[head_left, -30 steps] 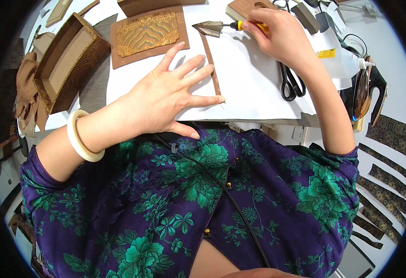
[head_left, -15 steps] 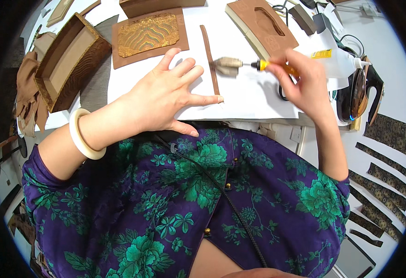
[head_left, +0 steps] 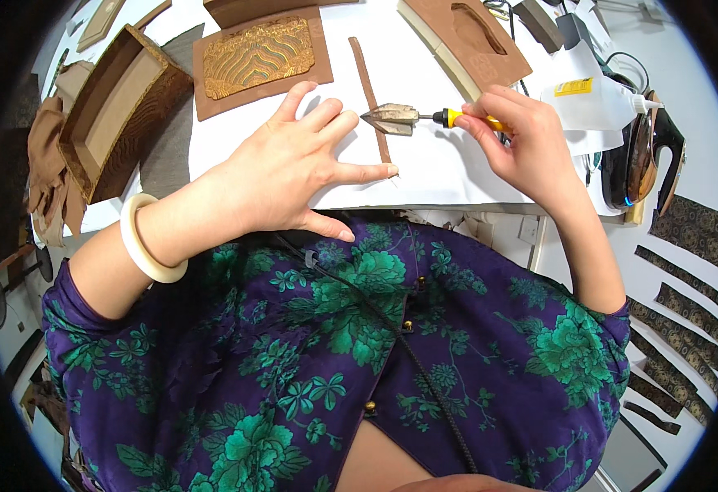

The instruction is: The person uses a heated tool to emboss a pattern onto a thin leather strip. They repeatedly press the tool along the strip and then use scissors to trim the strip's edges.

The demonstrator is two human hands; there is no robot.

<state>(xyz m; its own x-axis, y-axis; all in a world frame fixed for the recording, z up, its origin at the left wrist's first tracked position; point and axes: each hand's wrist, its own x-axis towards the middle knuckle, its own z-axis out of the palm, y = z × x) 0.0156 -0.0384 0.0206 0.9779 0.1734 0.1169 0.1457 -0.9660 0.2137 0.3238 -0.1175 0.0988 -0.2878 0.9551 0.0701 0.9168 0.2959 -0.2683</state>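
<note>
On the white paper lies a narrow brown strip (head_left: 362, 70), running away from me. My left hand (head_left: 289, 168) is spread palm down beside it, with one fingertip pressing at the strip's near end. My right hand (head_left: 527, 139) grips the yellow-and-black handle of a tool with an arrow-shaped metal head (head_left: 393, 120). That head lies across the strip about midway, its point just past the strip toward my left fingers. Beyond my left hand rests a gold-patterned panel (head_left: 258, 56) on a brown sheet (head_left: 318, 45).
An open brown tray-like box (head_left: 125, 123) stands at the left beside brown fabric pieces (head_left: 46, 160). At right are a brown-covered case (head_left: 474, 49), a translucent bottle (head_left: 601, 111) and a dark clothes iron (head_left: 662, 156). Patterned dark strips (head_left: 679, 328) lie at far right.
The metal head has shifted left, from beside the strip to across it, and now shows sharply instead of blurred. My left hand keeps its place on the strip's end.
</note>
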